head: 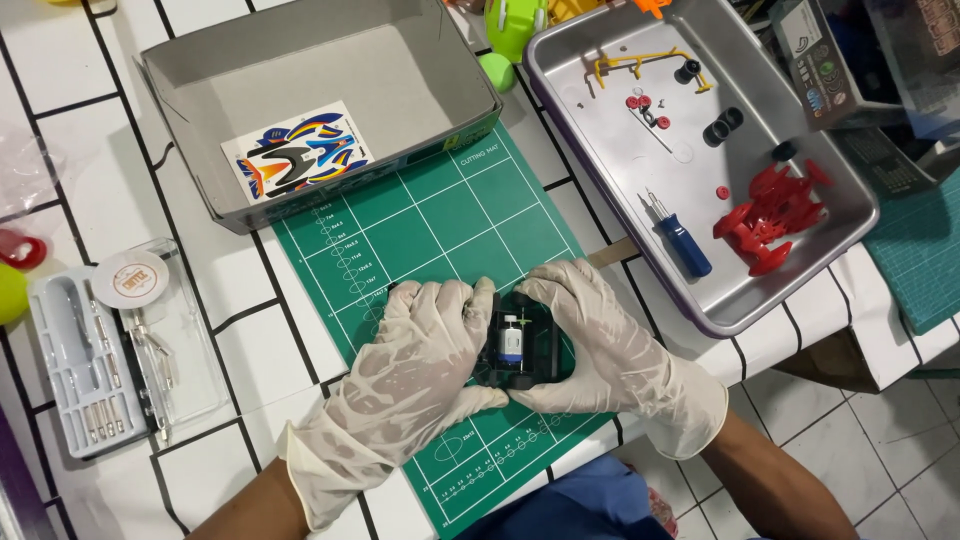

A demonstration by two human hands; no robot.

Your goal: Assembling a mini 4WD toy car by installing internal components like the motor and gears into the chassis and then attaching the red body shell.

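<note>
Both gloved, both clamped on the same bit: left hand (425,345) and right hand (600,335), in thin whitish latex gloves, wrapped round the small black toy car chassis (518,342) w/ a silver-blue motor showing in the middle. Chassis sitting on the green gridded cutting mat (440,215), roughly centre, fingers closed on it from either side, thumbs underneath at the near edge.

Off to the left on the white tiled desk (100,190): clear plastic tool case (95,370) w/ small metal bits inside and a round white tin (130,278) on top.

Right of the mat, a shiny steel tray (850,190) holding a blue-handled screwdriver (682,243), red plastic car part (770,215), a few black wheels (722,126) and a yellow plastic sprue (640,65).

Further back, grey cardboard box lid (430,60) overlapping the mat's far edge, w/ a colourful sticker sheet (298,152) lying inside. Green plastic toy shell (512,25) right at the far edge, mostly cut off.
</note>
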